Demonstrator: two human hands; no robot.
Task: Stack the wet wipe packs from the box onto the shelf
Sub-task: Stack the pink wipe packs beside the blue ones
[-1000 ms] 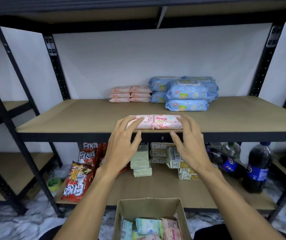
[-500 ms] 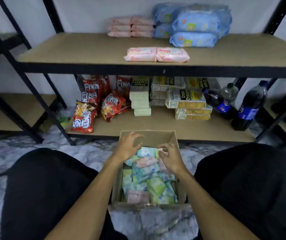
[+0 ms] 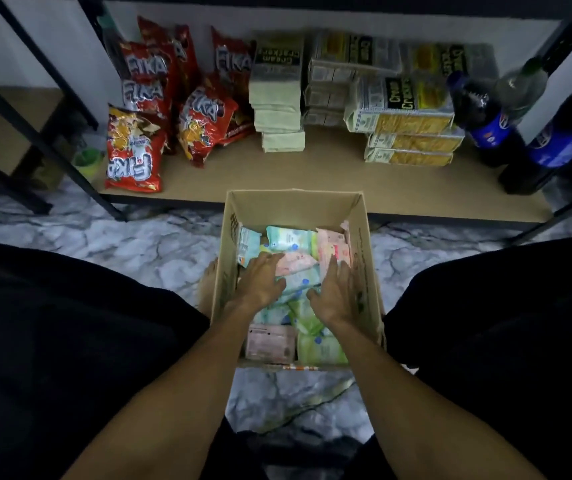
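An open cardboard box (image 3: 295,206) stands on the marble floor between my knees, filled with several wet wipe packs in pink, teal and green. My left hand (image 3: 262,280) lies flat on a pink pack (image 3: 296,263) and a teal pack (image 3: 300,282) in the middle of the box, fingers spread. My right hand (image 3: 336,292) rests palm down on the packs at the box's right side, just below a pink pack (image 3: 333,247). Neither hand has a pack lifted. The shelf with the stacked wipes is out of view above.
The low shelf board (image 3: 329,181) behind the box carries red snack bags (image 3: 135,154), stacked cracker packs (image 3: 406,123) and dark soda bottles (image 3: 485,123). Black rack legs (image 3: 80,174) stand at the left. My dark-clothed knees flank the box.
My hands left the two pink packs on the upper shelf and dropped into the box. My view tilted down, so the upper shelf has gone out of sight.
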